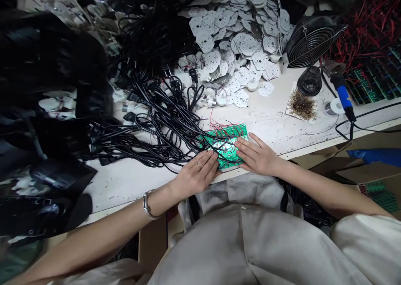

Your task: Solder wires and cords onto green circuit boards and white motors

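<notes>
Apparently to steady it, my left hand (196, 171) and right hand (259, 156) touch the circuit-board panel (231, 154) mid-frame; I can't tell whether they grip.

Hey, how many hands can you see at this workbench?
2: the left hand is at the near left part of the green circuit panel, and the right hand is at its right side. No others show.

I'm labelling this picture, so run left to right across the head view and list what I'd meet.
Leftmost black plugs → silver bracelet → left hand → green circuit board panel → right hand → brown granules → blue-handled soldering iron.
</notes>
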`<action>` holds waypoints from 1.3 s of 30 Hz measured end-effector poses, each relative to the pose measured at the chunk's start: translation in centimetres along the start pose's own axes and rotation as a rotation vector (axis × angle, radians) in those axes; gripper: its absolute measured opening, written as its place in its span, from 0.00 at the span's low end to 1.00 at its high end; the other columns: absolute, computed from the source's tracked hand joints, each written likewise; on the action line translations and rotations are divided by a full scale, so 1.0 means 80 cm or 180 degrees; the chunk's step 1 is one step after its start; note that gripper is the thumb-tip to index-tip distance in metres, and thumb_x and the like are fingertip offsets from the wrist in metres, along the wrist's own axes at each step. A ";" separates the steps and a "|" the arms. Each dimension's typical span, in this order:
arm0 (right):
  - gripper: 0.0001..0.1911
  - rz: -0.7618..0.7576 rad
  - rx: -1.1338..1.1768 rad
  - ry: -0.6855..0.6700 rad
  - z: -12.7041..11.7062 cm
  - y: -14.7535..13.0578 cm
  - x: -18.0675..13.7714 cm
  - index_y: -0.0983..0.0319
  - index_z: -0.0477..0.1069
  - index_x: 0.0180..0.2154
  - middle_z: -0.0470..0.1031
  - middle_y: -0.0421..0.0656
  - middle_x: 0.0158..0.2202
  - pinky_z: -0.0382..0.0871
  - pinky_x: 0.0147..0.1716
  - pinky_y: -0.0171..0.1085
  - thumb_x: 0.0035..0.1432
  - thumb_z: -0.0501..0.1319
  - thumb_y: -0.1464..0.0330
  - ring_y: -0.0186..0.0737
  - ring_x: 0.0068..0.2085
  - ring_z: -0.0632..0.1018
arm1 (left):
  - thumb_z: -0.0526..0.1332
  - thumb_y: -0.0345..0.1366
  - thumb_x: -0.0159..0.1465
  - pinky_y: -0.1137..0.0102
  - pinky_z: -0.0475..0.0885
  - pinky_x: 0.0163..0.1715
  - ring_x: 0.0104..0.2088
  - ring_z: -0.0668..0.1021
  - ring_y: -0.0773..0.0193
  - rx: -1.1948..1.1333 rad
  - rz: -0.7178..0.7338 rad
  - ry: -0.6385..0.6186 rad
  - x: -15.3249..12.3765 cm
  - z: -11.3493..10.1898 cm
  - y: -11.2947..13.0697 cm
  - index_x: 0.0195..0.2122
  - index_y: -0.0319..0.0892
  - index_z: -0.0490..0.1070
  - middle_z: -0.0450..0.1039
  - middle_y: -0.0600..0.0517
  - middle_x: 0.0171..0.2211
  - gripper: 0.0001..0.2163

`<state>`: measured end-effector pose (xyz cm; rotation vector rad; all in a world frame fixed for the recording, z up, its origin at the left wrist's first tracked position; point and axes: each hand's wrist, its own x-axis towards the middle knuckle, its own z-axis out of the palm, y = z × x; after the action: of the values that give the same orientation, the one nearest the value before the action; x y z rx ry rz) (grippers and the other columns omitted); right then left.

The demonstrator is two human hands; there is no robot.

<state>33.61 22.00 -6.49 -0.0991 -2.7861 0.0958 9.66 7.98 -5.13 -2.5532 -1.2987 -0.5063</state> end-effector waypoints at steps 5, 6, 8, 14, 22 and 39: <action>0.18 -0.0175 -0.0143 0.0122 -0.001 0.003 0.000 0.72 0.71 0.47 0.74 0.62 0.52 0.67 0.57 0.63 0.64 0.57 0.62 0.56 0.60 0.70 | 0.63 0.35 0.64 0.59 0.77 0.52 0.53 0.77 0.50 0.0055 0.0051 -0.0205 -0.001 -0.002 -0.003 0.50 0.35 0.71 0.76 0.38 0.49 0.15; 0.19 -0.0161 -0.0136 0.0116 -0.001 0.003 0.001 0.71 0.70 0.47 0.73 0.61 0.53 0.65 0.57 0.65 0.64 0.57 0.62 0.56 0.60 0.70 | 0.63 0.34 0.64 0.58 0.77 0.52 0.53 0.77 0.50 0.0052 0.0090 -0.0195 -0.001 -0.001 -0.003 0.50 0.34 0.71 0.76 0.38 0.49 0.15; 0.21 -0.0100 -0.0053 0.0078 -0.001 0.004 0.001 0.69 0.69 0.49 0.73 0.60 0.53 0.61 0.58 0.69 0.64 0.57 0.59 0.56 0.61 0.69 | 0.63 0.34 0.64 0.58 0.76 0.53 0.55 0.76 0.49 -0.0008 0.0086 -0.0132 -0.001 0.000 -0.003 0.51 0.33 0.70 0.76 0.36 0.49 0.16; 0.17 0.0138 -0.0073 0.0105 0.004 -0.005 0.005 0.63 0.69 0.49 0.74 0.57 0.52 0.61 0.58 0.67 0.63 0.58 0.60 0.53 0.61 0.69 | 0.65 0.34 0.62 0.58 0.78 0.51 0.54 0.76 0.47 0.0010 0.0130 0.0086 -0.001 0.004 -0.003 0.49 0.31 0.71 0.77 0.35 0.47 0.16; 0.15 0.0500 0.0237 0.0143 0.001 -0.014 0.007 0.62 0.71 0.46 0.75 0.53 0.51 0.46 0.63 0.70 0.63 0.58 0.60 0.51 0.60 0.70 | 0.63 0.34 0.63 0.62 0.79 0.50 0.50 0.79 0.53 -0.0210 0.0101 0.0118 0.002 0.003 -0.014 0.48 0.34 0.72 0.79 0.40 0.44 0.14; 0.16 0.0184 -0.0074 -0.0399 -0.035 0.017 -0.025 0.63 0.67 0.54 0.72 0.53 0.56 0.62 0.59 0.66 0.65 0.54 0.73 0.50 0.62 0.69 | 0.57 0.26 0.65 0.64 0.70 0.59 0.56 0.75 0.56 -0.0573 0.0548 -0.0721 -0.009 -0.039 -0.048 0.57 0.33 0.65 0.74 0.39 0.53 0.18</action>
<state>36.56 23.38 -4.69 -0.1855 -2.9106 0.0867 5.50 8.57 -2.42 -2.9111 -1.1305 -0.3201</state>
